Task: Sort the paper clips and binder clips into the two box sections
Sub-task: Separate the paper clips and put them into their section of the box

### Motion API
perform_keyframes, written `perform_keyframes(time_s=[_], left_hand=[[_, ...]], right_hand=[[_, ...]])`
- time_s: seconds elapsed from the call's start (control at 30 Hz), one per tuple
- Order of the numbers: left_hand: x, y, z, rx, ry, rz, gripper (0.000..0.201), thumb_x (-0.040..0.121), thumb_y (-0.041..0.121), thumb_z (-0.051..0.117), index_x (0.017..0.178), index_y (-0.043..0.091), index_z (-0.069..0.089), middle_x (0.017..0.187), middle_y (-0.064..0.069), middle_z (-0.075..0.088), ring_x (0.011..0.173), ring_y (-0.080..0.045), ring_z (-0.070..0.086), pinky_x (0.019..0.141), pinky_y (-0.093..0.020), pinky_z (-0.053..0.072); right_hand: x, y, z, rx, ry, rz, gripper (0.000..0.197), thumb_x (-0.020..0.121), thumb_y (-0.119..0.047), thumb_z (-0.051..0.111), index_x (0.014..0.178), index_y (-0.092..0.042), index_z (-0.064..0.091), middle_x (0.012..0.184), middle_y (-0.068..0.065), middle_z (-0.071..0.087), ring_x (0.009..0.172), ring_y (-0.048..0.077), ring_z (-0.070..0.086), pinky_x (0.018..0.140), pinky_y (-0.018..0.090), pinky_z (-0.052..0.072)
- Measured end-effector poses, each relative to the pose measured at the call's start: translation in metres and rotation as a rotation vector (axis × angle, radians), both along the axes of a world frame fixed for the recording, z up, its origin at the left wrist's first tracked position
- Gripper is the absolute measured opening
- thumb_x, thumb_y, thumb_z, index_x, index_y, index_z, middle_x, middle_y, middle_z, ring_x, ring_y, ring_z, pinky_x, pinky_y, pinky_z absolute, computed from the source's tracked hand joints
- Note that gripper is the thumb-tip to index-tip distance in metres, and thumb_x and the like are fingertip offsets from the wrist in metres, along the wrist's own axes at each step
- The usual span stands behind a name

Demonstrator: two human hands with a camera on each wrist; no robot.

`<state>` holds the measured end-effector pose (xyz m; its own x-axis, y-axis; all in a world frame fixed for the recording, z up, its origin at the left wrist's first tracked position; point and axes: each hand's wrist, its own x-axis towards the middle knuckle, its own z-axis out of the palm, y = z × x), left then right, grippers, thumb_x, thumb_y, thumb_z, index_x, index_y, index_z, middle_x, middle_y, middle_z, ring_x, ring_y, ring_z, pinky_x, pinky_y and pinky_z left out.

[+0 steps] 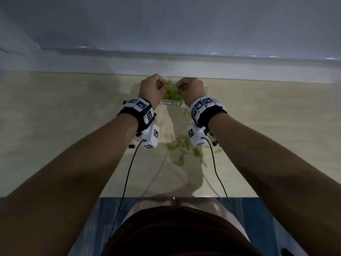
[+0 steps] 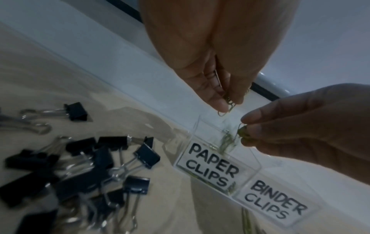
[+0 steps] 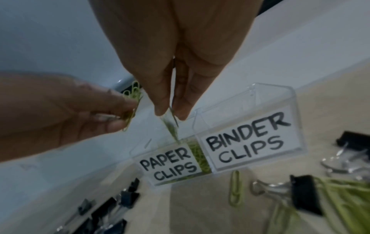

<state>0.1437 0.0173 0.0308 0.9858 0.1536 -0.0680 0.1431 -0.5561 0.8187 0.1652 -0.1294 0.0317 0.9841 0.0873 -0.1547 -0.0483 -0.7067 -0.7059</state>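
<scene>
A clear two-section box point(image 3: 280, 86) stands at the table's far edge. Its left section, labelled PAPER CLIPS point(image 2: 212, 164), holds green paper clips point(image 1: 171, 94). The right section, labelled BINDER CLIPS point(image 3: 246, 142), looks empty. Both hands hover over the left section. My left hand point(image 1: 162, 86) pinches a bunch of green paper clips point(image 3: 133, 94). My right hand point(image 1: 181, 87) pinches a few more point(image 3: 171, 126) that hang down toward that section. Loose paper clips point(image 1: 181, 143) lie on the table between my wrists. Black binder clips point(image 2: 100, 158) lie left of the box, and others point(image 3: 306, 193) to its right.
A white ledge point(image 1: 239, 69) and the wall run right behind the box. The table's near edge point(image 1: 73, 196) lies close to my body. Thin black cables point(image 1: 127, 174) trail from both wrist cameras across the table.
</scene>
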Motion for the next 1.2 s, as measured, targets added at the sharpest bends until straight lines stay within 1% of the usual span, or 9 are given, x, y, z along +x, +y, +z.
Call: perform_keyframes(time_s=[0.13, 0.33, 0.47, 0.57, 0.67, 0.83, 0.97, 1.13, 1.2], left_hand=[[0.021, -0.007, -0.009, 0.186, 0.039, -0.104, 0.012, 0.083, 0.015, 0.067, 0.089, 0.006, 0.063, 0.086, -0.009, 0.068, 0.076, -0.022, 0.062, 0.072, -0.03, 0.052], [-0.004, -0.014, -0.015, 0.453, 0.014, -0.405, 0.041, 0.079, 0.023, 0.071, 0.116, 0.011, 0.058, 0.122, -0.01, 0.049, 0.111, -0.027, 0.048, 0.096, -0.036, 0.041], [-0.069, -0.003, -0.028, 0.423, 0.131, -0.643, 0.055, 0.077, 0.028, 0.074, 0.126, 0.015, 0.052, 0.123, -0.003, 0.044, 0.111, -0.018, 0.045, 0.099, -0.035, 0.042], [-0.1, 0.01, -0.048, 0.429, 0.251, -0.804, 0.072, 0.069, 0.034, 0.079, 0.131, 0.015, 0.048, 0.121, 0.0, 0.042, 0.111, -0.015, 0.04, 0.1, -0.03, 0.038], [-0.108, 0.009, -0.058, 0.404, 0.265, -0.769, 0.074, 0.068, 0.031, 0.08, 0.133, 0.013, 0.048, 0.12, -0.002, 0.044, 0.112, -0.017, 0.042, 0.101, -0.029, 0.038], [-0.113, -0.018, -0.059, 0.315, 0.207, -0.649, 0.04, 0.081, 0.013, 0.069, 0.12, 0.009, 0.059, 0.114, -0.005, 0.053, 0.099, -0.02, 0.056, 0.089, -0.026, 0.046], [-0.12, -0.03, -0.063, 0.262, 0.201, -0.601, 0.031, 0.084, 0.014, 0.065, 0.114, 0.007, 0.062, 0.111, -0.009, 0.056, 0.101, -0.025, 0.058, 0.091, -0.03, 0.047], [-0.144, -0.035, -0.063, 0.473, 0.176, -0.66, 0.099, 0.059, 0.061, 0.075, 0.134, 0.007, 0.04, 0.123, -0.009, 0.039, 0.115, -0.025, 0.035, 0.103, -0.035, 0.034], [-0.152, -0.039, -0.065, 0.582, 0.131, -0.664, 0.107, 0.052, 0.067, 0.076, 0.131, 0.006, 0.039, 0.123, -0.01, 0.038, 0.115, -0.027, 0.034, 0.103, -0.036, 0.034]], right_hand=[[-0.011, -0.018, 0.002, -0.072, -0.053, 0.07, 0.025, 0.079, 0.002, 0.057, 0.094, -0.011, 0.072, 0.095, 0.007, 0.072, 0.086, 0.019, 0.067, 0.085, 0.027, 0.052], [-0.076, -0.069, -0.01, -0.241, 0.086, 0.268, 0.018, 0.081, -0.007, 0.055, 0.088, -0.01, 0.071, 0.087, 0.01, 0.071, 0.076, 0.024, 0.064, 0.076, 0.037, 0.055], [-0.133, -0.089, -0.019, -0.228, 0.243, 0.315, 0.006, 0.084, -0.02, 0.065, 0.082, -0.015, 0.067, 0.078, -0.004, 0.065, 0.069, 0.012, 0.061, 0.068, 0.028, 0.055], [-0.169, -0.101, -0.037, -0.192, 0.213, 0.252, 0.018, 0.076, -0.023, 0.075, 0.079, -0.011, 0.062, 0.078, 0.001, 0.064, 0.068, 0.016, 0.059, 0.065, 0.03, 0.055], [-0.186, -0.104, -0.052, -0.197, 0.262, 0.15, 0.03, 0.068, -0.021, 0.08, 0.092, -0.015, 0.062, 0.089, 0.001, 0.062, 0.078, 0.018, 0.057, 0.073, 0.035, 0.053], [-0.175, -0.075, -0.055, -0.179, 0.2, 0.072, 0.042, 0.072, -0.007, 0.067, 0.113, -0.012, 0.06, 0.1, 0.004, 0.054, 0.084, 0.018, 0.051, 0.078, 0.025, 0.044], [-0.158, -0.06, -0.054, -0.231, 0.148, 0.125, 0.044, 0.075, 0.003, 0.06, 0.117, -0.009, 0.059, 0.107, 0.008, 0.051, 0.09, 0.025, 0.055, 0.085, 0.029, 0.047], [-0.15, -0.056, -0.053, -0.221, 0.174, 0.242, 0.06, 0.072, -0.013, 0.068, 0.129, -0.011, 0.05, 0.121, 0.01, 0.045, 0.11, 0.03, 0.049, 0.098, 0.038, 0.044], [-0.146, -0.054, -0.052, -0.284, 0.177, 0.306, 0.069, 0.069, -0.021, 0.075, 0.132, -0.014, 0.046, 0.124, 0.009, 0.042, 0.114, 0.031, 0.044, 0.099, 0.042, 0.043]])
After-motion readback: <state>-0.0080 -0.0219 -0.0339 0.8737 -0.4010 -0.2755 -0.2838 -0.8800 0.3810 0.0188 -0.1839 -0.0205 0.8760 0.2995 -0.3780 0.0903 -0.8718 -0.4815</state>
